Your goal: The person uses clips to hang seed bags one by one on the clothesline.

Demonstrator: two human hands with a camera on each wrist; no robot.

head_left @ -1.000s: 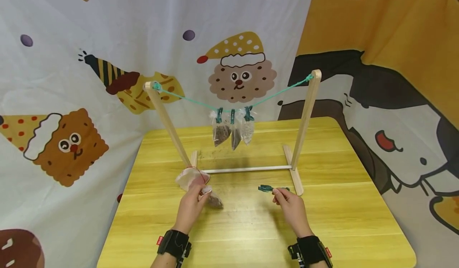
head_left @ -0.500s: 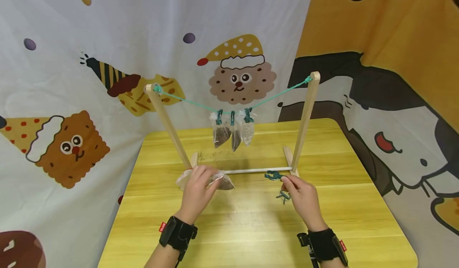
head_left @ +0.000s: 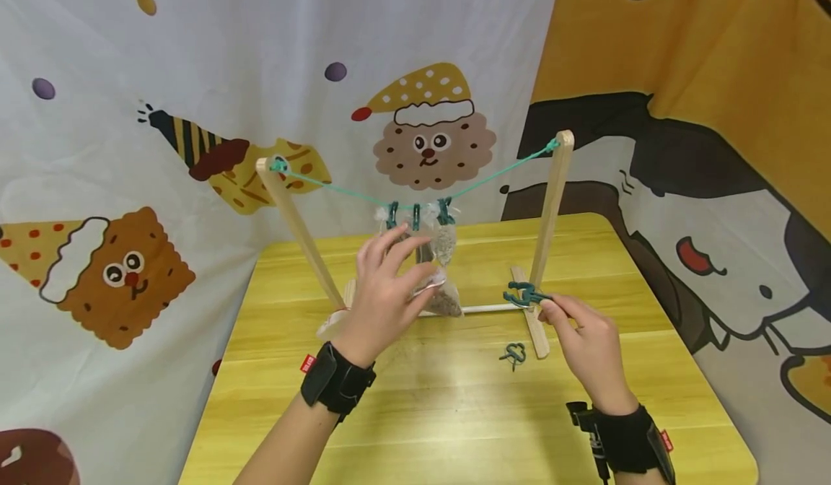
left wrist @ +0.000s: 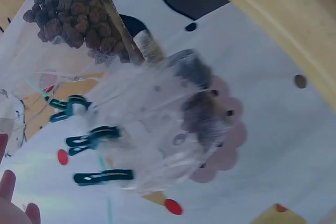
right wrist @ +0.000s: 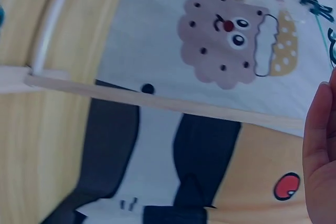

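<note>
From the head view we see the left hand [head_left: 383, 297] raised over the far half of the yellow table [head_left: 454, 413], thumb and curled fingers pinching the top of a small clear bag [head_left: 440, 296] of brownish grains. The bag hangs down and to the right from the fingers, its long axis tilted, filled end low and just in front of the wooden rack [head_left: 548, 218]. Right of it, well apart, the right hand [head_left: 584, 341] pinches a green clip [head_left: 524, 295] between thumb and forefinger; the clip's long axis runs left to right, its jaws pointing left toward the bag. A second green clip [head_left: 514, 355] lies flat on the table between the hands (nearer the right one). Three filled bags [head_left: 422, 236] hang clipped to the green cord [head_left: 337, 185], just behind the left fingers.

The left wrist view shows us the clipped bags [left wrist: 157, 129] and their three clips [left wrist: 94, 140] close up, blurred.

In the right wrist view we see only the hand's edge [right wrist: 321, 156] and a rack post [right wrist: 157, 100]; the clip is out of sight.
</note>
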